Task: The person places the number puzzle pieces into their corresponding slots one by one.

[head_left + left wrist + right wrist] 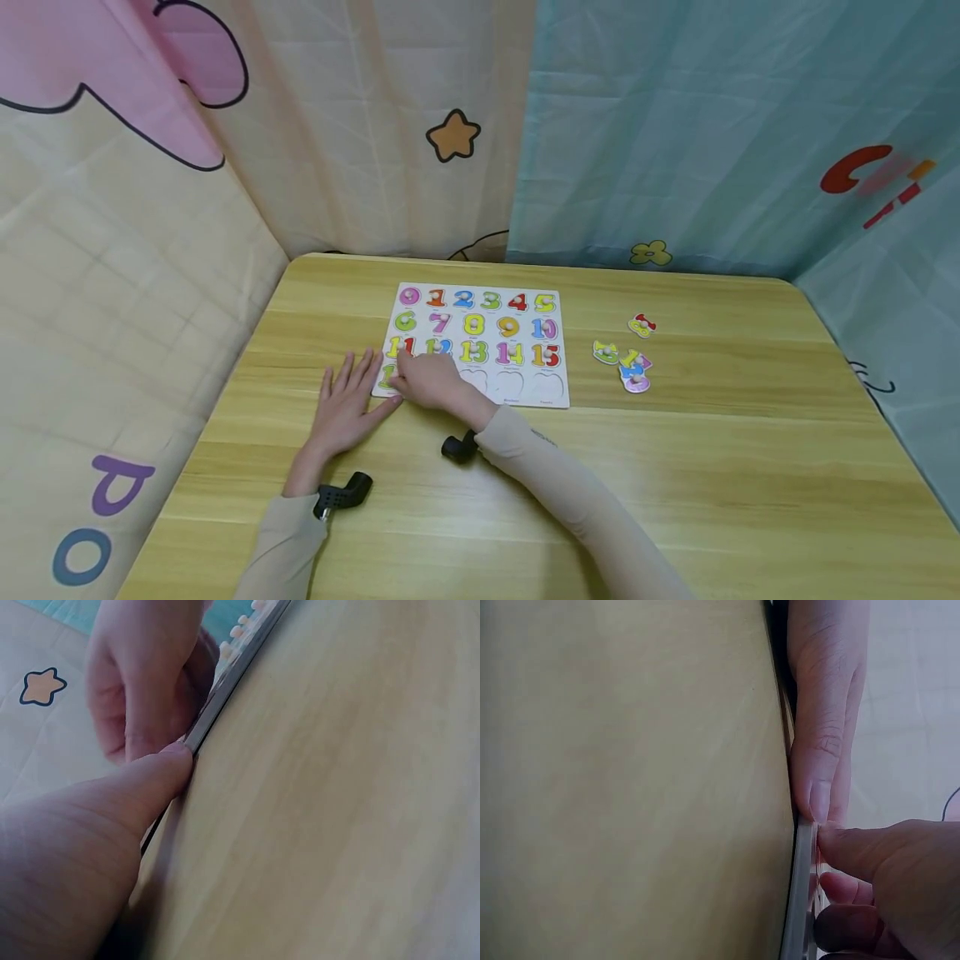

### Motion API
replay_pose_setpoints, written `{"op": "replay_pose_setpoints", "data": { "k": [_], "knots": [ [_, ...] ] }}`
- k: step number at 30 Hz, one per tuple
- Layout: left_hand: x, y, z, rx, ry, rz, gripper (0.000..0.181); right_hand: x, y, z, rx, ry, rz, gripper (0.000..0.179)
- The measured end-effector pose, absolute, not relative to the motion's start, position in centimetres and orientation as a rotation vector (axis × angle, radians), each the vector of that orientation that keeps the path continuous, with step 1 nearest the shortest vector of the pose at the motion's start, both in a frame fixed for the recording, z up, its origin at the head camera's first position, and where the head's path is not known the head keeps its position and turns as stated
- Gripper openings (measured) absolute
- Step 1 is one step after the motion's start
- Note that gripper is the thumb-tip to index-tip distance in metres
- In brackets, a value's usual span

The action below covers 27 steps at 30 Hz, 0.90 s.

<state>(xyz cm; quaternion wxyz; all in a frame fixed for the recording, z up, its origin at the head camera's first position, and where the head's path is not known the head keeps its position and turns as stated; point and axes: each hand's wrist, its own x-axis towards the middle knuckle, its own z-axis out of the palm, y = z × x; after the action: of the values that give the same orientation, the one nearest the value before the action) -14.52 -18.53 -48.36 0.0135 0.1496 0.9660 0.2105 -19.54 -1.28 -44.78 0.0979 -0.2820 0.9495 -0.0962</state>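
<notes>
A white number puzzle board (457, 402) lies on the table, with knobbed number pieces set in its upper rows. My right hand (435, 382) reaches across its lower left part, fingers curled down at a yellow-green number puzzle piece (387, 377) in the bottom row; the hand partly hides it. In the right wrist view, the right thumb (847, 847) is at the board's edge. My left hand (347, 408) lies flat with spread fingers left of the board, its thumb (169, 766) touching the board's corner edge. Bare outlines show along the bottom row's right part.
Several loose number pieces lie right of the board: a red-yellow one (642, 325), a green-yellow one (606, 352), and an overlapping group with a blue-purple piece (636, 381). The wooden table (712, 467) meets printed curtains (390, 125) at its back and sides.
</notes>
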Motion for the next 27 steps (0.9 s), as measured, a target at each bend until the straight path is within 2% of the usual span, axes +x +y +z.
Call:
{"op": "replay_pose_setpoints", "data": {
  "k": [3, 9, 27],
  "knots": [
    [-14.5, -18.4, -48.3, 0.472, 3.016, 0.656, 0.081, -19.3, 0.1, -44.9, -0.853, 2.806, -0.372, 0.025],
    [-14.4, -18.3, -48.0, 0.466, 3.023, 0.659, 0.081, -19.1, 4.4, -44.8, -0.856, 2.8, -0.522, 0.021],
    [-14.6, -18.4, -48.3, 0.466, 3.014, 0.65, 0.082, -18.5, 24.3, -43.6, -0.214, 3.058, -0.709, 0.022]
  ]
}}
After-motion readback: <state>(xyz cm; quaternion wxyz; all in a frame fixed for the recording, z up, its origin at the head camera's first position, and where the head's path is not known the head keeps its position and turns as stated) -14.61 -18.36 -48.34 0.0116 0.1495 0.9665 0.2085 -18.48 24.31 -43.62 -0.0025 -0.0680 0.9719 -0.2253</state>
